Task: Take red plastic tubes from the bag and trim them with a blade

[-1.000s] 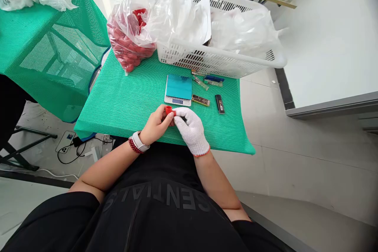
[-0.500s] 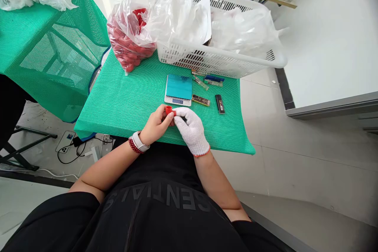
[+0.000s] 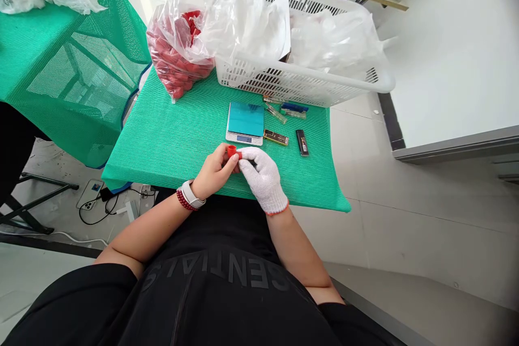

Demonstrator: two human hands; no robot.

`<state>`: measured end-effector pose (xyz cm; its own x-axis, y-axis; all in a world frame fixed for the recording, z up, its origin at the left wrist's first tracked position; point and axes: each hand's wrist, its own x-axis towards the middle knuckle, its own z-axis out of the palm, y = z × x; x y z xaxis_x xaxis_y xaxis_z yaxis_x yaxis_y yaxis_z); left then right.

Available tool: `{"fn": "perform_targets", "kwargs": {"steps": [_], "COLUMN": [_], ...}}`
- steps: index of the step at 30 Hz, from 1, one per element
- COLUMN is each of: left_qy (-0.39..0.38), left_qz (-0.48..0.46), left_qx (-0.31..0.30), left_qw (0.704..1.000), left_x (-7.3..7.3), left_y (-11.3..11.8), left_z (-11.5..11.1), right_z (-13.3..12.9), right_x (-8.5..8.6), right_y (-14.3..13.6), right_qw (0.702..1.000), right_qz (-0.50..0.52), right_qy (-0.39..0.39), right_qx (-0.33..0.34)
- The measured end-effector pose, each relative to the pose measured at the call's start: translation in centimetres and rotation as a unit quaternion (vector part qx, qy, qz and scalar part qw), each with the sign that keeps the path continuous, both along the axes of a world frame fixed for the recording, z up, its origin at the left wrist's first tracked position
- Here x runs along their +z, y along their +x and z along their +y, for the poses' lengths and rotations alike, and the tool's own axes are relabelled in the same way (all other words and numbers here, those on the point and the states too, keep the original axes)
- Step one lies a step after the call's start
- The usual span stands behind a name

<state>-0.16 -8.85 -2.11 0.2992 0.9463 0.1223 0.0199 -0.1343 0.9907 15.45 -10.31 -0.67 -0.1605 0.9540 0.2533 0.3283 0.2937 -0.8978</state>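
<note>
A small red elbow-shaped pipe fitting (image 3: 232,150) is held between both hands above the near edge of the green-covered table (image 3: 162,143). My left hand (image 3: 214,172), bare with a white band and red beads at the wrist, is closed around its left side, with the open round end facing up. In a white knit glove, my right hand (image 3: 261,175) pinches the fitting's other end between thumb and fingers. Just beyond the hands lies a small digital scale (image 3: 245,121) with a blue plate and a lit display; nothing rests on it.
A plastic bag of red fittings (image 3: 178,67) stands at the back left. Beside it, a white basket (image 3: 324,86) holds clear plastic bags. Right of the scale lie a black-and-gold box (image 3: 276,137), a black case (image 3: 302,142) and several slim clear packs (image 3: 294,113).
</note>
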Motion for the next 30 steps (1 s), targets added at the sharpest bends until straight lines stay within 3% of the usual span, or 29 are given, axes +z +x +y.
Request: {"fn": "perform_targets", "kwargs": {"steps": [30], "left_qy": [-0.011], "left_qz": [-0.005], "left_qx": [-0.005], "left_qw": [1.0], "left_x": [0.01], "left_y": [-0.02], "left_z": [0.03], "right_z": [0.02], "right_x": [-0.01], "right_y": [-0.04], "right_qw": [1.0], "right_qz": [-0.011], "right_qy": [0.006], "right_qx": [-0.012]}}
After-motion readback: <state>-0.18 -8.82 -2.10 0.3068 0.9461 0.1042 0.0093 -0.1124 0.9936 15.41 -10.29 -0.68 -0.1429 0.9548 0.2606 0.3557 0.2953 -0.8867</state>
